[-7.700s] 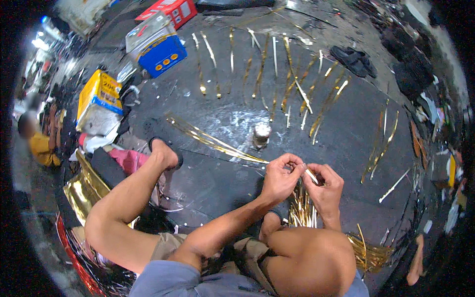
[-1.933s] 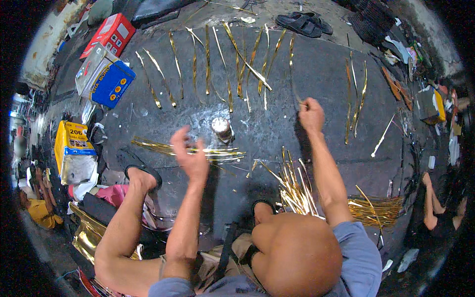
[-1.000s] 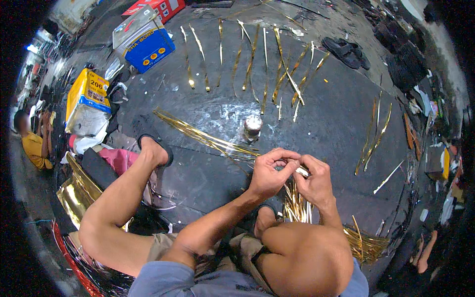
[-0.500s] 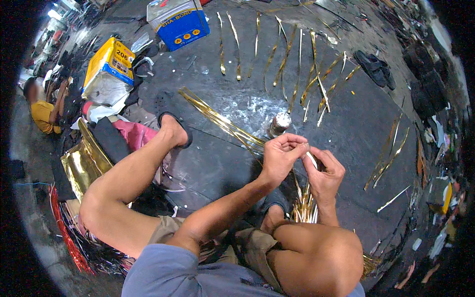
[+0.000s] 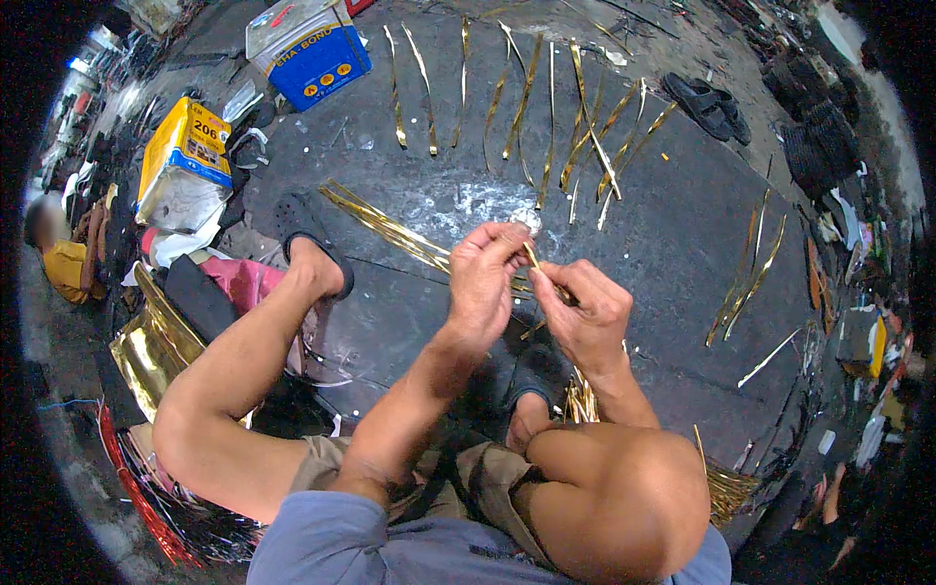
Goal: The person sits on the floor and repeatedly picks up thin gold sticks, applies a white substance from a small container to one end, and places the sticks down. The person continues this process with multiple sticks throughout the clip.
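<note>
Both hands pinch a narrow gold strip (image 5: 530,256) above the dark mat. My left hand (image 5: 483,288) closes thumb and fingertips on its upper end. Lower on the strip, my right hand (image 5: 587,310) grips with thumb and curled fingers. Just beyond my left fingertips, a small can (image 5: 527,219) with a whitish top is mostly covered by that hand. A bundle of long gold strips (image 5: 380,223) lies to the left, its near end passing behind my left hand. Another bunch of gold strips (image 5: 580,400) is under my right wrist, by my foot.
Separate gold strips (image 5: 531,97) lie spread across the far mat (image 5: 409,302), with more gold strips (image 5: 749,268) at right. Black sandals (image 5: 707,105) lie at far right. A blue-white tin (image 5: 317,68) and a yellow-blue tin (image 5: 187,161) stand at left. Another person (image 5: 68,253) sits at far left.
My hands have shifted a little left, and the strip between them now shows its gold side instead of a pale one. The whole view has also shifted slightly.
</note>
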Tool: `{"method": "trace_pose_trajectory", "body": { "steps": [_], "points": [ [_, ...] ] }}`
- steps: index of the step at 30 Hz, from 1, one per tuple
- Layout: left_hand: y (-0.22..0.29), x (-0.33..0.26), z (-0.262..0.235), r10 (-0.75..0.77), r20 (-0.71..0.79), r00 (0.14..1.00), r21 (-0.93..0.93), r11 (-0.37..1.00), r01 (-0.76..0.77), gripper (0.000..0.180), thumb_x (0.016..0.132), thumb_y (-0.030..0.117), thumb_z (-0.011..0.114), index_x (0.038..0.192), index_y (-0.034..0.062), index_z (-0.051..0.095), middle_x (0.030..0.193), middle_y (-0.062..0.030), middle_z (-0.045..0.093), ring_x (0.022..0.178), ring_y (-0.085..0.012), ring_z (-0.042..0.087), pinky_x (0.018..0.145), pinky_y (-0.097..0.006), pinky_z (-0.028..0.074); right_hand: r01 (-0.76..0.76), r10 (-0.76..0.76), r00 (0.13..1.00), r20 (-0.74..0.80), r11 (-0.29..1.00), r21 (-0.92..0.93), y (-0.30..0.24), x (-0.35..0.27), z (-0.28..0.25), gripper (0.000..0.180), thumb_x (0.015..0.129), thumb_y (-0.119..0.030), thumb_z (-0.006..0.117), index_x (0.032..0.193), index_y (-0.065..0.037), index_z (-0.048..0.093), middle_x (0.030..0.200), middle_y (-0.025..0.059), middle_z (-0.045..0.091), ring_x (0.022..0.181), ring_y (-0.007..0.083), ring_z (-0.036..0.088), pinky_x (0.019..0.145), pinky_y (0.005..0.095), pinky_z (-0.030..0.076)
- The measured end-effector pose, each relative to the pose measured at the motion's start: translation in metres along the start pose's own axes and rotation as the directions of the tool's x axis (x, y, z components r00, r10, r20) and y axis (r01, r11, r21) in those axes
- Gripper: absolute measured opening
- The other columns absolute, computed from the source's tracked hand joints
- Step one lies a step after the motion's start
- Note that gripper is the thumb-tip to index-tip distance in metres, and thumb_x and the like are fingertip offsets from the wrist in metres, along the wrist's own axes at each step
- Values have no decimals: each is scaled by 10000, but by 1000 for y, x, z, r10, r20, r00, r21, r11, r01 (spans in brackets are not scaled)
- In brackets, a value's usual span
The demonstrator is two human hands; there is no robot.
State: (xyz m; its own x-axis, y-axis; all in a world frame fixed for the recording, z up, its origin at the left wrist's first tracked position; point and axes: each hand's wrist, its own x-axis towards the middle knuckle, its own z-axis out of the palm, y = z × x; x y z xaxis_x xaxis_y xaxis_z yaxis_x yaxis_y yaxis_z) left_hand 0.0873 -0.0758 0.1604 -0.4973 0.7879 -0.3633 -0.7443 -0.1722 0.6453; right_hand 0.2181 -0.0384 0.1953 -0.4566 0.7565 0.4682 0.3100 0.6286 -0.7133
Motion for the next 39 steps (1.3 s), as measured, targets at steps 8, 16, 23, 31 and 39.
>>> {"method": "trace_pose_trajectory", "body": {
  "steps": [8,16,23,31,39],
  "points": [
    [82,60,-56,262,-181,948,125,962,-242,79,920,52,730,894,8,669,797,-77,678,691,-148,648,597,-236,531,-15,7,992,123,998,65,-11,-31,18,87,824,-62,838,880,-29,780,689,74,665,539,148,591,499,282,452],
    [151,174,-172,218,-379,899,270,956,-117,114,887,132,788,920,54,712,821,-68,669,697,-206,634,632,-356,518,30,-60,963,261,993,116,23,-66,4,90,858,-121,809,872,-52,752,756,99,693,651,257,681,582,366,541],
    [217,228,-307,209,-403,891,543,839,49,350,1057,311,567,754,155,491,647,18,458,584,-135,430,576,-267,368,-86,0,917,399,976,198,55,-121,-13,203,937,-205,682,869,-15,704,856,159,695,783,346,695,695,445,579],
    [198,202,-364,307,-568,764,708,656,262,401,873,464,745,910,75,658,822,-67,663,736,-239,618,692,-362,488,-244,234,840,490,969,-45,131,-164,-58,268,955,-273,621,880,-39,725,881,184,703,824,386,680,750,495,544],
    [194,209,-310,700,-237,674,909,-84,408,843,699,616,869,1165,-65,693,1048,-218,739,932,-389,700,877,-482,548,-923,447,382,-809,143,-357,327,-189,-225,349,913,-291,699,1183,-75,657,1137,167,648,1156,372,622,935,489,500]
  ]
}}
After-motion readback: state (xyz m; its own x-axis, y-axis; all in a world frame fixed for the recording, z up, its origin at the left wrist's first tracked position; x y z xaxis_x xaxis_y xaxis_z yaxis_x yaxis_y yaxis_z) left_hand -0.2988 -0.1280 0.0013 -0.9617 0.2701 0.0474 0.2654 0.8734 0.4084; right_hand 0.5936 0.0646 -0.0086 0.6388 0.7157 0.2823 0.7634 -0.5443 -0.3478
